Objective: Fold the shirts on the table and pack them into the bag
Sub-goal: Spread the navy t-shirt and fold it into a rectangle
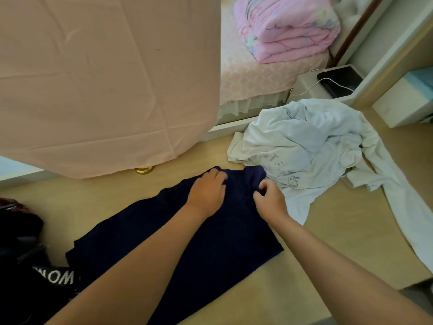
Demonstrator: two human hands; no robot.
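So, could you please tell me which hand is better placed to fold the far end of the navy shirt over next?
The right hand: it already pinches the navy shirt at its raised far corner, while the left hand lies on top, pinning the cloth.

Dark navy shirt (210,242) spread flat on pale wooden floor (339,231), running diagonally beneath both forearms, far end bunched under left hand (207,192) and pinched by right hand (269,200). Pale blue-white shirts (309,146) heaped crumpled just beyond and right of right hand, small print showing, one edge trailing away rightward. Black bag (21,254) with white lettering, well left of left hand, partly cut off.
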